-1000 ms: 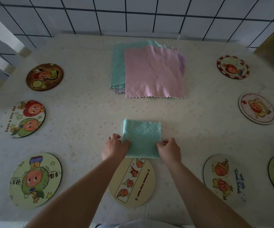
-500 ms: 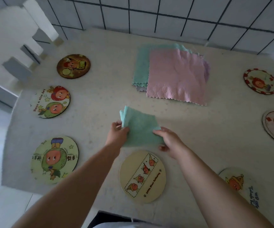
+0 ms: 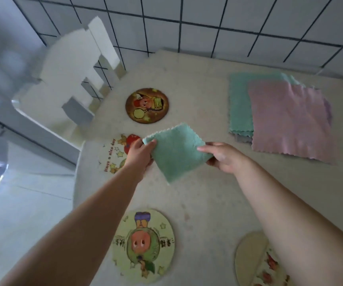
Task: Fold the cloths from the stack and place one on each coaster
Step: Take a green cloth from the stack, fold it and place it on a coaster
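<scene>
Carrying step: folded green cloth (image 3: 177, 152) aloft over the surface's left edge, both grips, left hand (image 3: 140, 154) and right hand (image 3: 223, 157), pinching opposite corners; next, likely lowering centred onto "nice day" coaster (image 3: 115, 154).

The folded green cloth (image 3: 176, 151) pinched between my left hand (image 3: 139, 155) and right hand (image 3: 224, 157) is soft, nubby microfibre with a pinked, scalloped edge, fully matt. The pink cloth (image 3: 290, 120) topping the stack (image 3: 240, 112) has the same fuzzy pile, faintly creased. The surface (image 3: 197, 199) looks like a matt, pale covering with a fine speckled print. The brown coaster (image 3: 147, 105) and the green coaster (image 3: 143, 245) are flat, smooth printed discs with a slight sheen. The wall tiles (image 3: 207, 38) look glazed and smooth, with dark grout.
</scene>
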